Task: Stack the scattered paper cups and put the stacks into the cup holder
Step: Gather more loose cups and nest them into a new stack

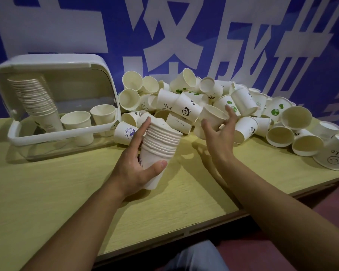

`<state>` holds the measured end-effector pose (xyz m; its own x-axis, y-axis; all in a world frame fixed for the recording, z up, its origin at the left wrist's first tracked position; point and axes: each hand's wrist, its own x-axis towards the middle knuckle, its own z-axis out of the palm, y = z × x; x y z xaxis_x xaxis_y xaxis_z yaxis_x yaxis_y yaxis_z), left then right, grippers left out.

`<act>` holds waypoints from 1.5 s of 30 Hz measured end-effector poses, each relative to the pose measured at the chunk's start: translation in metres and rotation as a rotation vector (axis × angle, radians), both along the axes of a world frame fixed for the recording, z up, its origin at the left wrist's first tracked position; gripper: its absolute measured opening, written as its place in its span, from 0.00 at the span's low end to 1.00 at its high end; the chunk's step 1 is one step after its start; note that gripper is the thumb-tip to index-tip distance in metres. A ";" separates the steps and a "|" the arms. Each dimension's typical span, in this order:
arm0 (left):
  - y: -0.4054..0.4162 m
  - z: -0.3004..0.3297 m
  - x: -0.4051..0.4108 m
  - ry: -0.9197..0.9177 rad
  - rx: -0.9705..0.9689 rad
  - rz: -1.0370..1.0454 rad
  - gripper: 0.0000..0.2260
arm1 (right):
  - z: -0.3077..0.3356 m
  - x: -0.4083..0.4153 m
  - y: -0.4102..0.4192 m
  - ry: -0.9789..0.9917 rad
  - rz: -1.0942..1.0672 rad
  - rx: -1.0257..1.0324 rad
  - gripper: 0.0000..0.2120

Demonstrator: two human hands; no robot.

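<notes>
Spanning the whole top of the frame: blue banner (67,26) with big white characters. Below it, yellow-green counter (57,192) fills the lower half, its edge running diagonally to lower right.

Holder (104,75), white with clear lid raised, sits upper left on the counter. Inside: a tall tilted stack (37,98) at its left, plus two single upright cups to the right of that.

Pile (204,102) of loose cups covers center to right edge, heaped against the banner, most lying on their sides, some printed (panda, green dots, "HELLO").

Left hand (137,165) at center grips a held stack (160,147) above the counter; thumb across the lower cup wall, fingers (145,126) running up the far side, rims pointing up and right.

Right hand (221,132) just right of it, at the pile's front edge, fingers spread and mostly straight, palm toward one loose cup (213,116). Touching it, it seems; motion blur, can't tell if gripped.
</notes>
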<state>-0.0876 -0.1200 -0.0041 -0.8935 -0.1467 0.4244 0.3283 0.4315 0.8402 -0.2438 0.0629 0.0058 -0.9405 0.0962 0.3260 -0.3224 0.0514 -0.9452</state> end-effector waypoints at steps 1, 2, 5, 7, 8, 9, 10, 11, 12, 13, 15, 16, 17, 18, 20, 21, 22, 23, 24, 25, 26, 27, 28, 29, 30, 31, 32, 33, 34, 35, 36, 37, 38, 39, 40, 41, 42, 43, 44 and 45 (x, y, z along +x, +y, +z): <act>0.001 0.000 0.000 -0.003 -0.016 -0.020 0.43 | 0.007 0.013 0.001 0.002 0.034 -0.071 0.33; 0.002 0.001 0.000 -0.006 -0.028 -0.040 0.43 | 0.014 0.025 0.001 0.011 0.066 -0.142 0.33; 0.006 0.002 0.003 -0.023 -0.047 -0.081 0.43 | 0.033 0.058 -0.003 0.099 0.153 -0.236 0.28; 0.008 0.003 0.005 -0.023 -0.066 -0.087 0.43 | 0.040 0.074 -0.005 0.145 0.233 -0.208 0.27; 0.007 0.003 0.005 -0.022 -0.081 -0.084 0.44 | 0.042 0.081 -0.007 0.157 0.274 -0.176 0.27; 0.006 0.003 0.005 -0.022 -0.103 -0.080 0.44 | 0.042 0.085 -0.009 0.161 0.304 -0.135 0.28; 0.006 0.003 0.005 -0.022 -0.129 -0.075 0.44 | 0.039 0.087 -0.011 0.158 0.322 -0.092 0.29; 0.005 0.002 0.005 -0.023 -0.148 -0.070 0.44 | 0.037 0.089 -0.013 0.156 0.329 -0.054 0.28; 0.005 0.002 0.005 -0.025 -0.150 -0.064 0.44 | 0.033 0.090 -0.016 0.154 0.333 -0.026 0.27; 0.004 0.002 0.005 -0.023 -0.134 -0.056 0.44 | 0.029 0.091 -0.017 0.146 0.342 -0.016 0.26; 0.003 0.003 0.005 -0.001 -0.092 -0.038 0.44 | 0.022 0.092 -0.021 0.121 0.357 -0.024 0.24; 0.001 0.003 0.005 0.014 -0.079 -0.029 0.44 | 0.019 0.093 -0.022 0.119 0.365 -0.023 0.20; 0.000 0.004 0.005 0.030 -0.069 -0.021 0.45 | 0.016 0.095 -0.024 0.125 0.376 -0.010 0.17; -0.002 0.005 0.005 0.042 -0.056 -0.015 0.46 | 0.014 0.098 -0.026 0.131 0.394 0.011 0.14; -0.005 0.009 0.006 0.070 -0.030 -0.005 0.48 | 0.010 0.102 -0.031 0.140 0.443 0.061 0.12; -0.008 0.011 0.006 0.085 -0.033 0.000 0.48 | 0.009 0.103 -0.032 0.148 0.476 0.087 0.14; -0.011 0.013 0.006 0.096 -0.040 0.004 0.48 | 0.009 0.104 -0.034 0.149 0.509 0.107 0.18; -0.014 0.017 0.006 0.102 -0.045 0.009 0.47 | 0.010 0.103 -0.035 0.145 0.538 0.116 0.20; -0.018 0.020 0.006 0.106 -0.045 0.018 0.45 | 0.012 0.101 -0.037 0.138 0.552 0.123 0.21; -0.024 0.024 0.007 0.113 -0.039 0.034 0.42 | 0.013 0.097 -0.039 0.133 0.550 0.137 0.22; -0.030 0.026 0.008 0.123 -0.028 0.062 0.40 | 0.014 0.092 -0.041 0.132 0.527 0.167 0.23; -0.038 0.027 0.010 0.132 -0.013 0.099 0.38 | 0.013 0.086 -0.044 0.132 0.483 0.215 0.25; -0.047 0.025 0.011 0.142 0.002 0.140 0.36 | 0.011 0.081 -0.046 0.132 0.434 0.269 0.28; -0.056 0.021 0.013 0.154 0.014 0.178 0.35 | 0.009 0.075 -0.049 0.136 0.392 0.324 0.30; -0.064 0.015 0.016 0.163 0.024 0.215 0.35 | 0.005 0.070 -0.052 0.154 0.365 0.382 0.30; -0.072 0.009 0.020 0.165 0.036 0.248 0.34 | 0.003 0.067 -0.055 0.184 0.351 0.446 0.30; -0.079 0.004 0.024 0.166 0.048 0.275 0.34 | 0.001 0.065 -0.059 0.221 0.346 0.513 0.30; -0.084 0.001 0.027 0.169 0.062 0.293 0.34 | 0.000 0.063 -0.064 0.257 0.345 0.583 0.31; -0.086 -0.001 0.028 0.176 0.078 0.303 0.34 | 0.001 0.061 -0.069 0.292 0.342 0.662 0.32; -0.088 -0.001 0.029 0.185 0.092 0.305 0.35 | 0.000 0.058 -0.074 0.324 0.330 0.745 0.33; -0.087 0.001 0.028 0.192 0.097 0.301 0.35 | 0.000 0.056 -0.078 0.352 0.307 0.814 0.35; -0.085 0.003 0.028 0.194 0.089 0.292 0.35 | -0.001 0.052 -0.082 0.364 0.282 0.853 0.36; -0.083 0.003 0.028 0.193 0.072 0.284 0.35 | -0.004 0.049 -0.085 0.352 0.262 0.861 0.37; -0.082 0.002 0.029 0.188 0.059 0.274 0.35 | -0.007 0.048 -0.088 0.324 0.251 0.839 0.38; -0.080 0.001 0.029 0.174 0.054 0.263 0.35 | -0.011 0.046 -0.090 0.291 0.251 0.795 0.37; -0.078 -0.001 0.029 0.153 0.053 0.253 0.36 | -0.014 0.046 -0.091 0.275 0.257 0.741 0.37; -0.076 -0.002 0.030 0.133 0.049 0.241 0.35 | -0.016 0.046 -0.091 0.277 0.264 0.678 0.37; -0.074 -0.002 0.030 0.117 0.040 0.223 0.35 | -0.016 0.047 -0.090 0.295 0.265 0.598 0.35; -0.072 -0.002 0.029 0.101 0.029 0.205 0.35 | -0.014 0.047 -0.088 0.314 0.258 0.497 0.34; -0.070 -0.001 0.028 0.087 0.017 0.191 0.36 | -0.011 0.047 -0.085 0.326 0.247 0.375 0.32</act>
